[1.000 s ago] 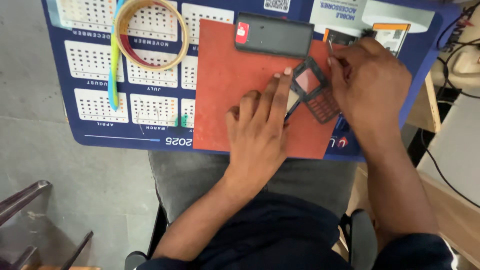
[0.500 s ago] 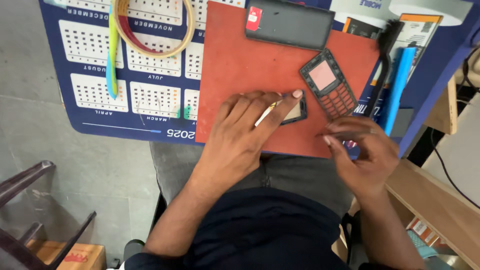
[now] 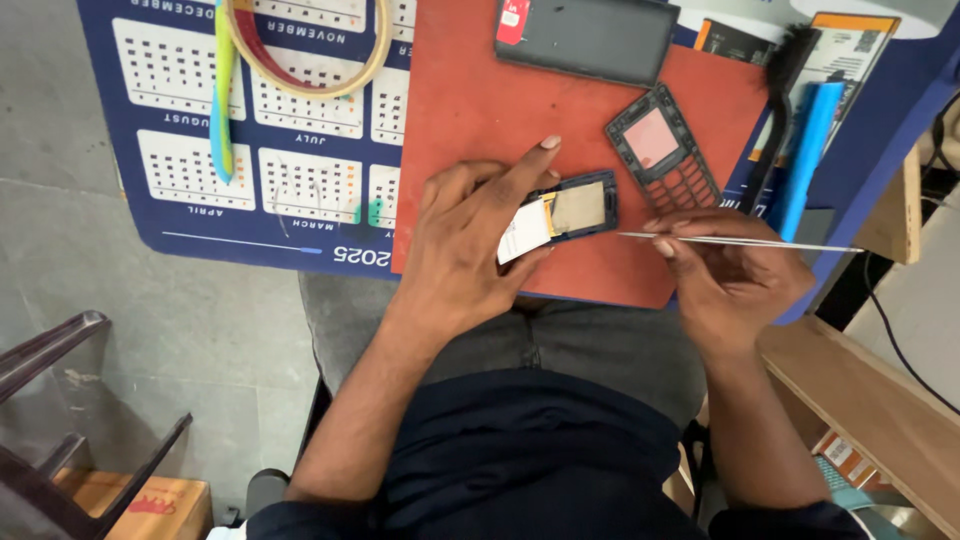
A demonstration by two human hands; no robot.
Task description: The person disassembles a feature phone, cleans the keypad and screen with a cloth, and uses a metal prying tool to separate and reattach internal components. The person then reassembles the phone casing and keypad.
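My left hand (image 3: 470, 240) presses down on a small opened phone body (image 3: 572, 210) with a dark blue frame, a white part and a metal shield showing, lying on a red work mat (image 3: 470, 90). My right hand (image 3: 725, 270) grips thin metal tweezers (image 3: 735, 241), held level with their tip pointing left toward the phone body, a short gap away. A detached black keypad front frame (image 3: 662, 150) lies on the mat just above my right hand.
A dark tablet-like slab (image 3: 590, 40) lies at the mat's far edge. A black brush (image 3: 775, 90) and blue tool (image 3: 805, 140) lie at the right. Tape roll (image 3: 305, 50) rests on a calendar desk pad (image 3: 260, 180). A wooden shelf (image 3: 860, 390) is right, chair legs (image 3: 60, 420) left.
My right hand came off the keypad frame, dropped to the mat's near edge, and now holds tweezers pointed at the phone body. My left hand has stayed on the phone body.
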